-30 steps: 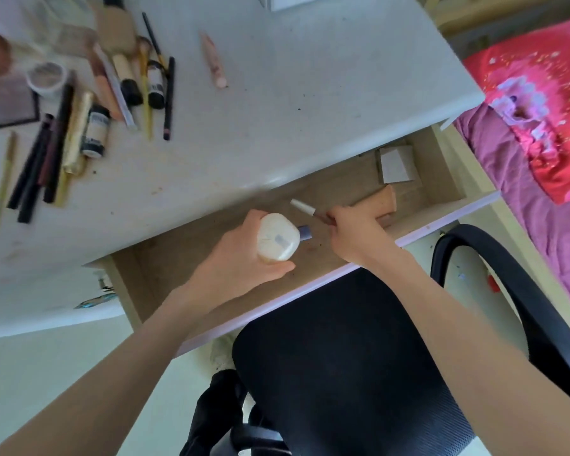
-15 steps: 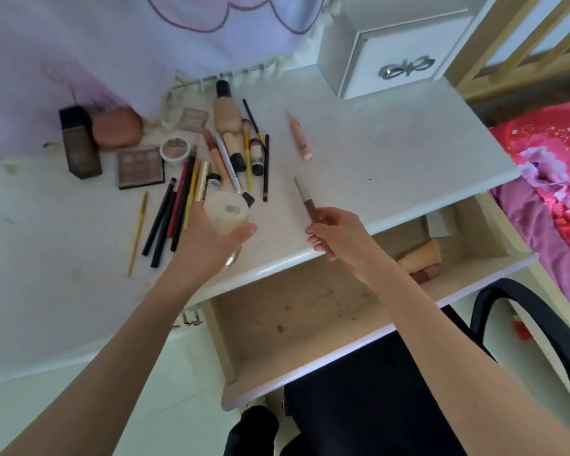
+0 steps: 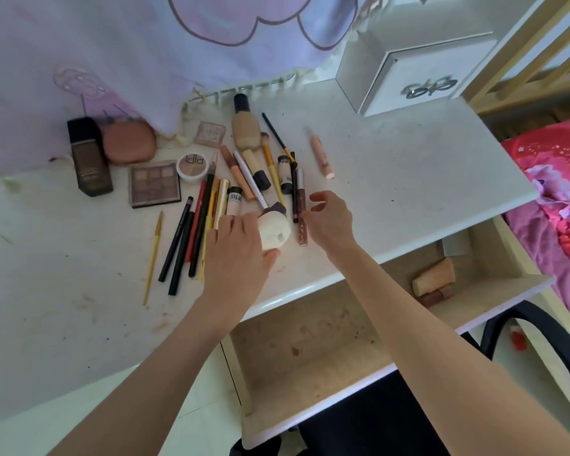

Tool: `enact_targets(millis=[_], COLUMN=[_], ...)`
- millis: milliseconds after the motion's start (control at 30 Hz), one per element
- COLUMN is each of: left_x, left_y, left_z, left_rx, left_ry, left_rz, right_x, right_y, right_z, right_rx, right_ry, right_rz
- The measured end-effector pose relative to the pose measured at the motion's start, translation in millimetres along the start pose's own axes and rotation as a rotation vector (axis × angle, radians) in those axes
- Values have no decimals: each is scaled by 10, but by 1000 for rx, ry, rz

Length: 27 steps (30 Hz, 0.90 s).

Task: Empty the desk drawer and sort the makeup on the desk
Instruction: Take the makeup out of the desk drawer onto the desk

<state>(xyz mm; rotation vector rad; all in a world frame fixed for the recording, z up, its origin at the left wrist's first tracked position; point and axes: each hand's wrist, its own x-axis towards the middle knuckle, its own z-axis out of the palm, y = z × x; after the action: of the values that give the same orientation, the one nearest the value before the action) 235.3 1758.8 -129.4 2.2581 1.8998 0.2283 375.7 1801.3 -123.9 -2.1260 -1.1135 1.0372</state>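
Observation:
My left hand (image 3: 237,248) grips a white rounded bottle (image 3: 274,231) low over the desk top (image 3: 408,179), at the near end of a pile of makeup. My right hand (image 3: 329,222) hovers just right of it with fingers loosely spread and holds nothing. A brown lip gloss tube (image 3: 301,199) lies on the desk by its fingertips. Pencils (image 3: 181,248), brushes (image 3: 252,182) and small tubes (image 3: 234,200) make up the pile. The open drawer (image 3: 310,357) below holds a peach tube (image 3: 435,278), a brown lip tube (image 3: 439,296) and a grey card (image 3: 454,249).
At the back left stand a dark bottle (image 3: 89,158), a brown compact (image 3: 129,146), an eyeshadow palette (image 3: 155,187) and a round pot (image 3: 191,166). A white box (image 3: 418,70) sits back right. A black chair (image 3: 540,340) and a red bed (image 3: 560,179) are to the right.
Both hands moved forward from the drawer to the makeup pile. My right hand let go of the brown lip gloss tube, which now lies on the desk. My left hand lowered the white bottle.

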Motion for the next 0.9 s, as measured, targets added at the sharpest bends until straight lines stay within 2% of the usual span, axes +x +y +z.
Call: enact_targets(millis=[167, 333, 467, 800, 900], left_x=[-87, -242, -282, -377, -469], left_y=[-32, -47, -66, 5, 160], left_z=[66, 91, 97, 111, 148], left_rx=[42, 35, 103, 52, -44], left_ry=[135, 146, 98, 115, 163], left_rz=[47, 44, 52, 70, 190], right_x=[-51, -221, -326, -408, -472], right_y=[98, 380, 666, 764, 853], right_z=[-6, -55, -39, -80, -199], right_rx=[-72, -525, -742, -867, -867], right_ry=[-29, 54, -24, -68, -123], right_rz=[-122, -292, -418, -448, -502])
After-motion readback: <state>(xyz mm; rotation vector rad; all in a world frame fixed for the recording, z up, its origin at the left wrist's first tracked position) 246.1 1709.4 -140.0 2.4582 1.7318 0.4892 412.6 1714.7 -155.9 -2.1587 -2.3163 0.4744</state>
